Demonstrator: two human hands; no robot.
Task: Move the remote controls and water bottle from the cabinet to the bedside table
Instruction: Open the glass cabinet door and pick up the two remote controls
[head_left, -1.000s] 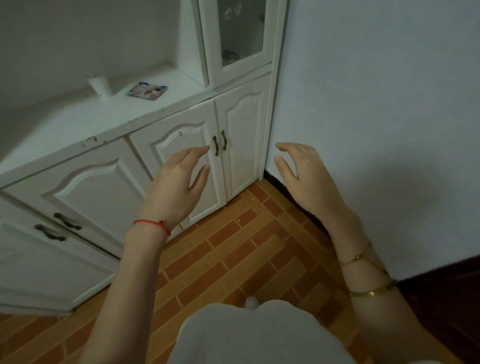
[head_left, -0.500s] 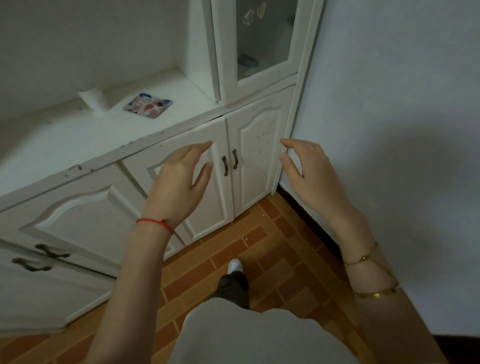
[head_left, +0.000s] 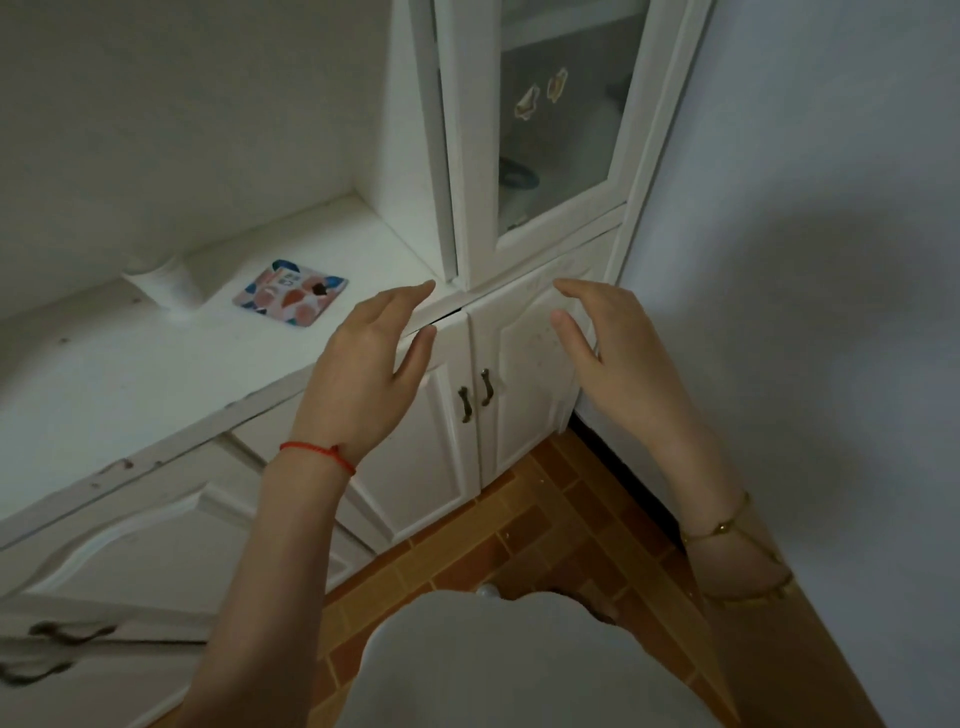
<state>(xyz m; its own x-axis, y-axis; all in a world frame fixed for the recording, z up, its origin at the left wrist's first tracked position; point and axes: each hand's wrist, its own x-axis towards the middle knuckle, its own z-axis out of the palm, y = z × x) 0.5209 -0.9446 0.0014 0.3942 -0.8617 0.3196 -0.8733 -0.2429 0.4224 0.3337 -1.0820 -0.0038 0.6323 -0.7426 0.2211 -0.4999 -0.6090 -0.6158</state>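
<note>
Both hands, left (head_left: 363, 374) and right (head_left: 618, 358), spread before the panelled white cabinet (head_left: 519, 395).

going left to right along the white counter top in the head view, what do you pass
white cylindrical cup → colourful patterned square packet → left hand → pair of dark metal door handles → right hand

Dim room: bare white wall (head_left: 831, 208) on the right, orange brick-pattern tile floor (head_left: 545, 525) below

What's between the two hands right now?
In the head view, the left hand and right hand flank two closed cabinet doors with their paired handles; nothing is held.
</note>
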